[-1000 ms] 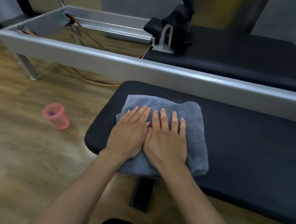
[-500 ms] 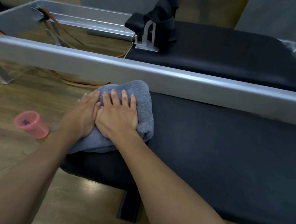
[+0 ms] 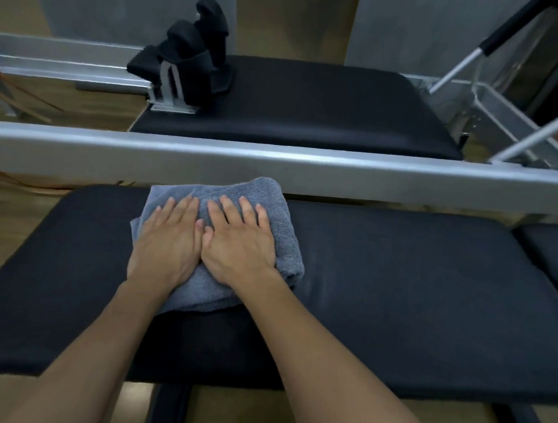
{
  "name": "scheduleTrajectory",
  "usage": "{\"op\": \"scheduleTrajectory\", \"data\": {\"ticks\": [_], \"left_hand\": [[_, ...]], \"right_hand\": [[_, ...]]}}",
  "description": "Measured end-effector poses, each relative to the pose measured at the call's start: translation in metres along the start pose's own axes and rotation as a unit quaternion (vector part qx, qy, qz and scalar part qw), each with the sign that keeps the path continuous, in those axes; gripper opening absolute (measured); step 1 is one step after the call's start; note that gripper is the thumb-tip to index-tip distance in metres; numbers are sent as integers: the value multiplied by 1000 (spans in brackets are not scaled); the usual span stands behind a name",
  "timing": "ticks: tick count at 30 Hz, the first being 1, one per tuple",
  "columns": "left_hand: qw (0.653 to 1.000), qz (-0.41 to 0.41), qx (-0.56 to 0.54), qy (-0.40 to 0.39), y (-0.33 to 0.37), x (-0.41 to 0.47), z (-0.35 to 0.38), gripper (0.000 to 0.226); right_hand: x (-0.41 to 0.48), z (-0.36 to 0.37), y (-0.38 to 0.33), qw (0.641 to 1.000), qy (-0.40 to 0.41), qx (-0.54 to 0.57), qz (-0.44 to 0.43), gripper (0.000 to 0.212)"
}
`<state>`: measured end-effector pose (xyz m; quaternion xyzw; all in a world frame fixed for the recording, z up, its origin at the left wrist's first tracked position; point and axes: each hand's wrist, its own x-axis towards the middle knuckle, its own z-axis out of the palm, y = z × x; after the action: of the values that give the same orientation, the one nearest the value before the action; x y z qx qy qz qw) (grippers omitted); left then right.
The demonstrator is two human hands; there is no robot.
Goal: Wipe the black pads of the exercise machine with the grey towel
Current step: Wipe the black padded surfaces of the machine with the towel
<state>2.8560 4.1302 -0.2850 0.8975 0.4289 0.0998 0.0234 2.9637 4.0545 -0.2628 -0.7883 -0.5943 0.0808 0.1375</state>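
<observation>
Both hands flat, fingers spread, side by side: left hand (image 3: 165,244) and right hand (image 3: 239,241) pressing the grey towel (image 3: 279,225) onto the near black pad (image 3: 416,292), at its far edge beside the silver rail (image 3: 376,176). Towel's middle hidden under the palms. Pad's right end cut off; far black pad (image 3: 315,105) beyond the rail.

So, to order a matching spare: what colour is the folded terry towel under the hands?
Grey-blue, plain; the folded terry towel shows in the head view.
</observation>
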Motion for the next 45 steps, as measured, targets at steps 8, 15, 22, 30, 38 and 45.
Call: {"op": "scheduleTrajectory", "data": {"ticks": [8,15,22,30,38,45], "left_hand": [[997,64,-40,-25,223,-2,16,54],[992,110,-45,-48,374,-8,31,63],[990,129,-20,-60,453,-11,41,75],[988,126,-29,-81,445,-8,50,60],[992,41,-85,-85,454,-6,43,60],[989,94,-80,-78,438,-8,61,69]], "right_hand": [[-97,-63,182,995,46,-10,90,62],[-168,-104,306,986,94,-27,137,71],[-204,-120,378,975,136,-28,172,58],[-201,-122,372,971,121,-28,203,47],[-201,-120,364,945,169,-89,264,52],[-201,-129,354,913,188,-142,334,47]]}}
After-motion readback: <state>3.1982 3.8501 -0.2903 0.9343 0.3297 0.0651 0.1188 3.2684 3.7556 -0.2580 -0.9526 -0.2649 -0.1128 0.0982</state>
